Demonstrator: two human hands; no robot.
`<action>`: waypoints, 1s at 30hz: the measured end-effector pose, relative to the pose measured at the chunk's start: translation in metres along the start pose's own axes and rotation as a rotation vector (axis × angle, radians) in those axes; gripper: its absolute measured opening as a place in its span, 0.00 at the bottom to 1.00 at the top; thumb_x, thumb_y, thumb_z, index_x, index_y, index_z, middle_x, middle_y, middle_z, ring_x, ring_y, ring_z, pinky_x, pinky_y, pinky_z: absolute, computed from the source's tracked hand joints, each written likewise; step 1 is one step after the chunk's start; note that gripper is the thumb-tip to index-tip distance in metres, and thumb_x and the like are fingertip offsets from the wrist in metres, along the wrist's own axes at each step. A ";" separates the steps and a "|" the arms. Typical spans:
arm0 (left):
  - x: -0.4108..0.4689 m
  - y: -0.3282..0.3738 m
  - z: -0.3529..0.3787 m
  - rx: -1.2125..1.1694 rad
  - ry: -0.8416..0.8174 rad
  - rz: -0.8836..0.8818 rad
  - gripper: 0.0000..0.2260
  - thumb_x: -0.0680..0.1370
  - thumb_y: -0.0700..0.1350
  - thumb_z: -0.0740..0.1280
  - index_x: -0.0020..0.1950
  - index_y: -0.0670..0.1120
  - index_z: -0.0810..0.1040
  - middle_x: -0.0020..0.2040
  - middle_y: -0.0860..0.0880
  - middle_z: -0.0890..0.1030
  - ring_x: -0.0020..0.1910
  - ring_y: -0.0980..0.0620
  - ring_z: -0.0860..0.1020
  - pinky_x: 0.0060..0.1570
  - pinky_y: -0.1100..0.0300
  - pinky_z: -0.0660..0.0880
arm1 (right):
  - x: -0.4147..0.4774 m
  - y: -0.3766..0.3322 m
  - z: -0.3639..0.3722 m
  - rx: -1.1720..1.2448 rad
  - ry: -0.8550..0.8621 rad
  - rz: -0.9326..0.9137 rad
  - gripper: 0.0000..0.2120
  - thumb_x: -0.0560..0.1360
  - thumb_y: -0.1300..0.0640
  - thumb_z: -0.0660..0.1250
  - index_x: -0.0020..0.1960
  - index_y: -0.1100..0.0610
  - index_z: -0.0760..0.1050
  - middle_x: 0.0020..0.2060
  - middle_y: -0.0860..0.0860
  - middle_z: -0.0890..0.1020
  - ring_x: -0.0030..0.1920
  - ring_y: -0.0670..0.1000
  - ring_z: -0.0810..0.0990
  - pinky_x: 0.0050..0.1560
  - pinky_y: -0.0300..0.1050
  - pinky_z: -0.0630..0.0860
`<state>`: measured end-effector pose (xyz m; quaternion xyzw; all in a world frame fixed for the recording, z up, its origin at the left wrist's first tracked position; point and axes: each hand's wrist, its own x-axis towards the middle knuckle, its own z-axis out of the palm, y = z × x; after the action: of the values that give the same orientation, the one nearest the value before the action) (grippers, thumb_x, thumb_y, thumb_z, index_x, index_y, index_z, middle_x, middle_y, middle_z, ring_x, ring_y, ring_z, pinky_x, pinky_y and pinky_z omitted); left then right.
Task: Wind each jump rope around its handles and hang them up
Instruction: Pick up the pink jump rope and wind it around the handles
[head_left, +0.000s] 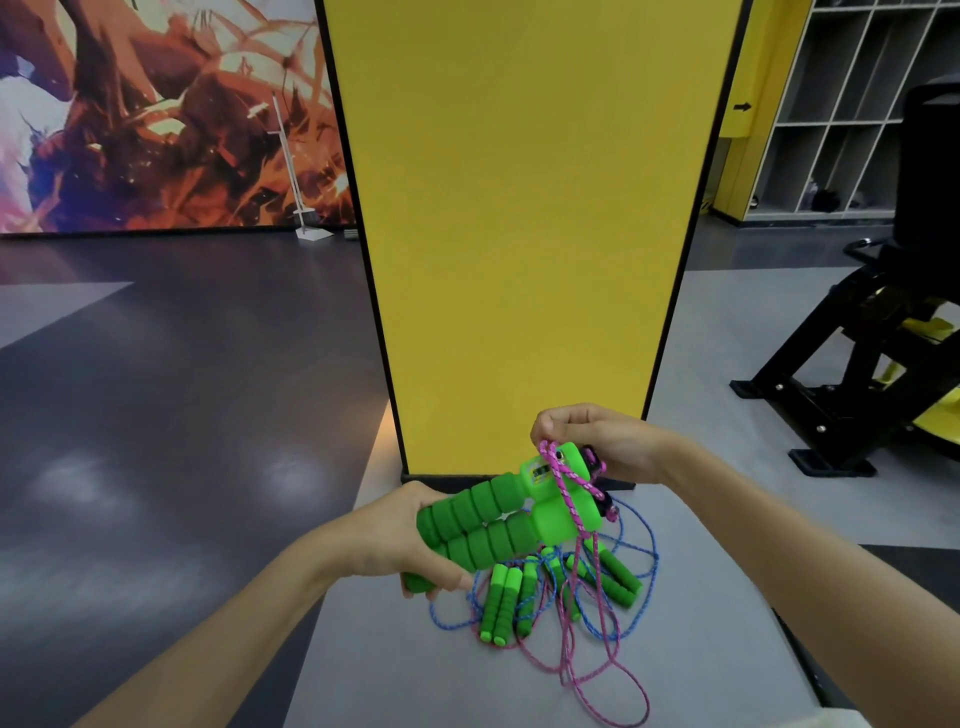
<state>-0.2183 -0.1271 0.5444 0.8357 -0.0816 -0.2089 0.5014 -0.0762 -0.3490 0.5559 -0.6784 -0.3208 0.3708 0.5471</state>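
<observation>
Left hand (387, 540) is clamped round the pair of green foam-grip jump rope handles (498, 512), long axis running up-right toward the right hand (597, 439), which pinches the pink braided rope (569, 480) at the far heads. Loose ropes and spare green handles (524, 592) pile on the grey floor (395, 670) below.

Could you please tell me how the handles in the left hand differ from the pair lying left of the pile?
The held handles are raised and tilted in the left hand; the floor pair lies untouched on the grey floor. A pink rope, pinched by the right hand, crosses the held handles' heads; the floor pair sits among loose rope. Both are green pairs lying side by side.
</observation>
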 end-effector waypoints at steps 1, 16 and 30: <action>-0.001 0.000 0.000 -0.017 0.006 0.008 0.12 0.70 0.36 0.75 0.36 0.53 0.81 0.29 0.50 0.80 0.29 0.52 0.77 0.31 0.57 0.73 | 0.000 0.005 0.001 0.100 0.023 -0.010 0.12 0.78 0.55 0.59 0.40 0.60 0.73 0.33 0.49 0.78 0.33 0.44 0.77 0.38 0.35 0.72; 0.009 -0.018 0.002 -0.305 0.239 0.007 0.12 0.61 0.50 0.77 0.39 0.46 0.80 0.33 0.46 0.80 0.28 0.51 0.76 0.31 0.61 0.69 | -0.002 0.056 0.041 -0.500 0.451 -0.176 0.14 0.82 0.57 0.55 0.38 0.50 0.68 0.30 0.46 0.67 0.30 0.43 0.63 0.34 0.42 0.61; 0.022 -0.015 0.008 0.099 0.490 -0.130 0.08 0.68 0.39 0.77 0.35 0.47 0.78 0.28 0.50 0.80 0.24 0.54 0.77 0.26 0.65 0.72 | -0.026 0.019 0.040 -0.834 0.412 -0.013 0.16 0.80 0.50 0.60 0.40 0.59 0.77 0.25 0.47 0.71 0.22 0.42 0.73 0.29 0.34 0.67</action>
<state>-0.2034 -0.1339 0.5224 0.8885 0.0861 -0.0275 0.4500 -0.1232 -0.3542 0.5362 -0.8979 -0.3315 0.0641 0.2825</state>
